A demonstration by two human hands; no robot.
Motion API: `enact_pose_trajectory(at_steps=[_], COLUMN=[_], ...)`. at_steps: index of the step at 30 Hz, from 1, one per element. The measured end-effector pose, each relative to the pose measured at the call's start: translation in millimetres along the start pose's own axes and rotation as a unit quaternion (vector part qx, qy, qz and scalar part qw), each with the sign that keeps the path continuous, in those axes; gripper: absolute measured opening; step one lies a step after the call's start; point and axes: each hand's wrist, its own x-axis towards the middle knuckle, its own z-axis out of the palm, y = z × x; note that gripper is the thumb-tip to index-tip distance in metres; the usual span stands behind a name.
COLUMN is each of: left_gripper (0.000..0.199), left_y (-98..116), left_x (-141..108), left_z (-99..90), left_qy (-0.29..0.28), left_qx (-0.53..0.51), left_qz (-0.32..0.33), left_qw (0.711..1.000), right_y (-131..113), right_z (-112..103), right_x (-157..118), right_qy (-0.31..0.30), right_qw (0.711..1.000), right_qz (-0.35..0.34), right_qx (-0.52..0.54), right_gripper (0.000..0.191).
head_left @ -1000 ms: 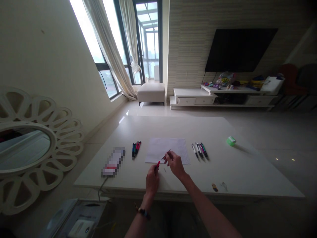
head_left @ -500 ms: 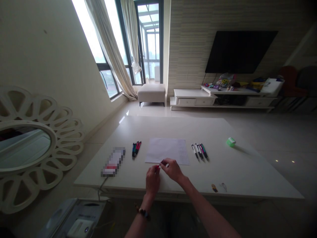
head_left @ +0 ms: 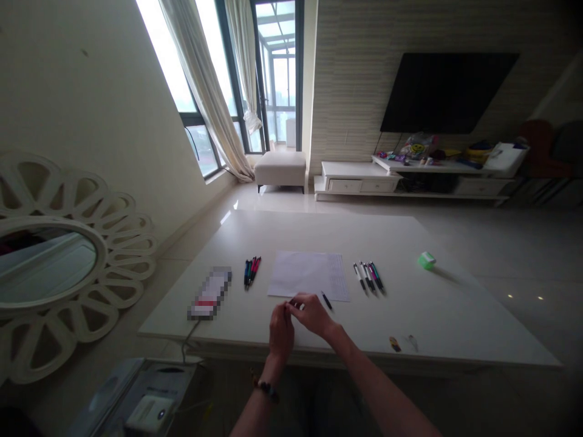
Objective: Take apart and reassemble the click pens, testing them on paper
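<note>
Our fingers (head_left: pixel 300 299) bunch together; we can't tell what they grip. Pens (head_left: pixel 252 272) lie left of the paper (head_left: pixel 298 276). Our left hand (head_left: pixel 281 331) and right hand (head_left: pixel 313 312) meet by its near edge. A black piece (head_left: pixel 327 300) crosses that edge. More pens (head_left: pixel 368 278) lie right of the paper.

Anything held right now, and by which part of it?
Can't tell: the left hand and right hand come together at the fingertips, hiding anything between them. The black pen-like piece by the right hand shows no clear grip.
</note>
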Motion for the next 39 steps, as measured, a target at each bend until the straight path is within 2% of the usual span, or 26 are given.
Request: enact_pose_trajectory(at_steps=[3,6,8,11,14,18,20,23,28,39], left_gripper=[0.024,0.026,0.026,0.026,0.026,0.025,0.024,0.023,0.024,0.022], left_y=[0.0,0.0,0.3,1.6,3.0,3.3,3.3,4.0,6.1,7.9], left_x=[0.6,0.5,0.6,1.0,1.0,0.0,-0.5,-0.6,0.1,-0.8], left_z=[-0.3,0.2,0.3,-0.1,-0.6,0.0,0.4,0.4,-0.2,-1.8], left_qy=[0.015,0.027,0.03,0.032,0.027,0.006,-0.007,-0.022,-0.016,-0.03], left_qx=[0.01,0.013,0.016,0.026,0.035,0.058,0.066,0.078,0.097,0.123], left_qz=[-0.027,-0.024,-0.016,-0.004,0.01,0.025,0.035,0.047,0.076,0.085], left_qw=[0.999,0.999,0.999,0.999,0.999,0.998,0.997,0.996,0.992,0.988], right_y=[21.9,44.1,52.5,54.7,51.4,45.3,40.4,30.9,16.9,12.4], right_z=[-1.6,2.3,10.1,23.8,28.4,13.1,0.4,-16.6,-29.2,-31.1], right_x=[-3.1,-11.7,-17.0,-19.0,-15.8,-14.9,-16.5,-18.0,-14.3,-12.2], right_qy=[0.028,0.035,0.022,0.02,0.03,0.08,0.106,0.147,0.15,0.116], right_qw=[0.996,0.976,0.965,0.962,0.969,0.984,0.981,0.971,0.974,0.986], right_qz=[0.089,0.194,0.216,0.197,0.175,0.157,0.134,0.105,0.073,0.038], right_qx=[-0.003,-0.097,-0.149,-0.187,-0.171,-0.001,0.095,0.157,0.15,0.112], right_gripper=[0.018,0.02,0.023,0.014,0.008,0.013,0.016,0.02,0.018,0.016])
